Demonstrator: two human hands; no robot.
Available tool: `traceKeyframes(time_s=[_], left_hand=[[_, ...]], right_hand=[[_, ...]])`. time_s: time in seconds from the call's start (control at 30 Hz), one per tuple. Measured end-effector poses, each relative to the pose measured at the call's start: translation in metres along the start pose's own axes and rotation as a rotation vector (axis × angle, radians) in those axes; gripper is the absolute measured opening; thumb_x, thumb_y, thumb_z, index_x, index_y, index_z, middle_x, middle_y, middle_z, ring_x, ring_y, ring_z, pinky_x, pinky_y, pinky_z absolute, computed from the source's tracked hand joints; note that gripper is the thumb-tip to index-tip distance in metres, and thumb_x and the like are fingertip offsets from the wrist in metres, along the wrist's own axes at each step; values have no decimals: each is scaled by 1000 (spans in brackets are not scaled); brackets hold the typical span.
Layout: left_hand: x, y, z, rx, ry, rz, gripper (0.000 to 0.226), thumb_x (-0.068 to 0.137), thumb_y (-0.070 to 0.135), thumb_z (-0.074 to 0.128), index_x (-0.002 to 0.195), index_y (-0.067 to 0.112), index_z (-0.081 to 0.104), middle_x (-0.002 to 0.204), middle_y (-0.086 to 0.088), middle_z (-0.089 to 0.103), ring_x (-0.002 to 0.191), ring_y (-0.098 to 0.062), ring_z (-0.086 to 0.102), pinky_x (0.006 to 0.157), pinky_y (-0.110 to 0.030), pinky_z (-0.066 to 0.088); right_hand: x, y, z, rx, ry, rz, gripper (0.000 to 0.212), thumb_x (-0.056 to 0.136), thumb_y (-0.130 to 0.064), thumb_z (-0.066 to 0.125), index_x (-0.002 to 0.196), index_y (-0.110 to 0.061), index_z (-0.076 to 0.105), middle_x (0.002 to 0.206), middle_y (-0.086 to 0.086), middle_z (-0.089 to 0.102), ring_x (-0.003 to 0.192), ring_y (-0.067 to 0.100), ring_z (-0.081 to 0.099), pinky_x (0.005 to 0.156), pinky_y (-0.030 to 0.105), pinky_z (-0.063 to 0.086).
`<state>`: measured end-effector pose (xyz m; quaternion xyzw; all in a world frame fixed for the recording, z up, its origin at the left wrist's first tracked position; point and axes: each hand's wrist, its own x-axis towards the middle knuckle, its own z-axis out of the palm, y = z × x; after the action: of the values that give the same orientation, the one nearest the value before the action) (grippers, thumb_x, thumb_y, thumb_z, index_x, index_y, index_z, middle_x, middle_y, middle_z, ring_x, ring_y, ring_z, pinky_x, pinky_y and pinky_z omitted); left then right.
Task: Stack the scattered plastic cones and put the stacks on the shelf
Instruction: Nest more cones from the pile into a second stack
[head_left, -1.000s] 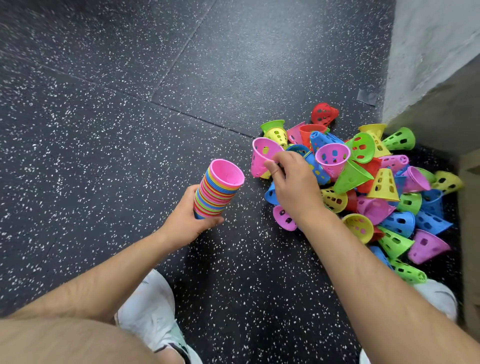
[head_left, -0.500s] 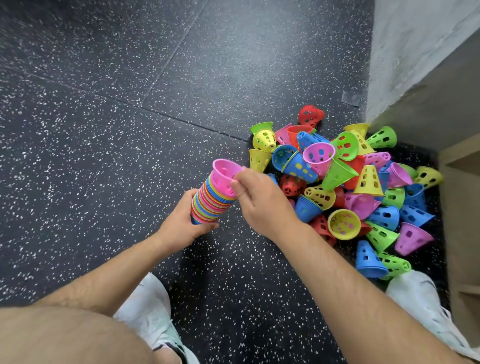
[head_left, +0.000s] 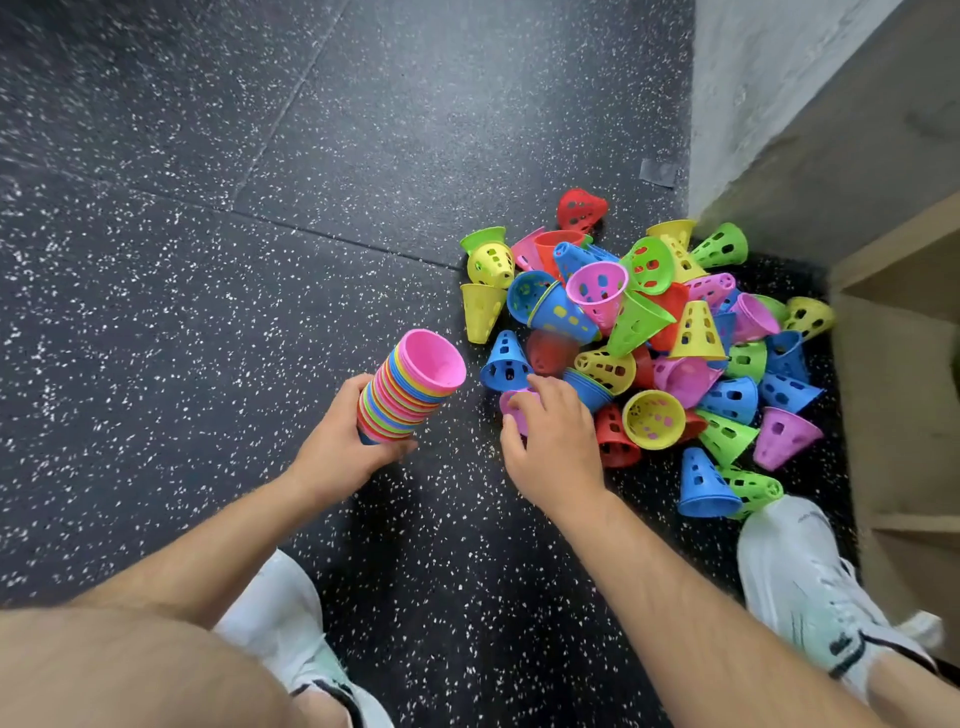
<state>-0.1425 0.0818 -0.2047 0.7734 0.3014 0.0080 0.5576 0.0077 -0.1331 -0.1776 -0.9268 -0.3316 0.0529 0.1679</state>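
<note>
My left hand (head_left: 340, 447) grips the bottom of a tilted stack of nested cones (head_left: 410, 387), its top cone pink with the open end up. To the right lies a pile of loose cones (head_left: 675, 343) in blue, green, yellow, pink and red. My right hand (head_left: 550, 441) rests at the pile's near left edge, fingers curled over a pink cone (head_left: 514, 408) lying on the floor. A blue cone (head_left: 505, 361) stands just beyond those fingers.
The dark speckled floor (head_left: 208, 260) stretches left and ahead. A grey wall (head_left: 779, 78) rises at the right. A wooden shelf unit (head_left: 904, 364) stands at the far right beside the pile. My white shoes (head_left: 800, 566) are planted below, the right one touching the pile.
My right hand set a pink cone onto the stack, then dropped back to the pile's near edge onto another pink cone. The left hand keeps holding the stack.
</note>
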Motion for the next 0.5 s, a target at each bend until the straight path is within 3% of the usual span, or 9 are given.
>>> traceKeyframes(time_s=[0.1, 0.3, 0.43, 0.5], left_hand=[[-1, 10, 19, -25, -63, 24, 77, 74, 24, 94, 133, 33, 45, 118, 14, 64, 109, -3, 63, 98, -30, 49], [-3, 26, 45, -26, -132, 74, 76, 75, 21, 93, 129, 39, 43, 121, 11, 65, 110, -1, 64, 94, -17, 48], [0, 29, 46, -32, -142, 74, 78, 74, 16, 94, 132, 31, 44, 118, 10, 66, 106, 1, 65, 89, -10, 47], [3, 29, 45, -18, -147, 73, 78, 74, 14, 93, 132, 29, 43, 118, 10, 65, 104, 4, 64, 85, -6, 45]], right_hand=[[-8, 15, 5, -97, -63, 31, 32, 90, -32, 59, 113, -13, 69, 142, 9, 55, 132, 35, 46, 107, 50, 40], [-6, 18, -2, -100, -113, 51, 40, 94, -30, 54, 130, -14, 59, 144, 0, 52, 129, 26, 45, 106, 45, 41], [0, 22, -7, 11, -80, 111, 53, 95, -39, 61, 139, -9, 54, 148, 3, 49, 135, 24, 43, 111, 41, 33], [1, 22, -12, 90, -31, 119, 66, 86, -47, 73, 136, -8, 55, 142, 5, 52, 132, 24, 46, 110, 40, 34]])
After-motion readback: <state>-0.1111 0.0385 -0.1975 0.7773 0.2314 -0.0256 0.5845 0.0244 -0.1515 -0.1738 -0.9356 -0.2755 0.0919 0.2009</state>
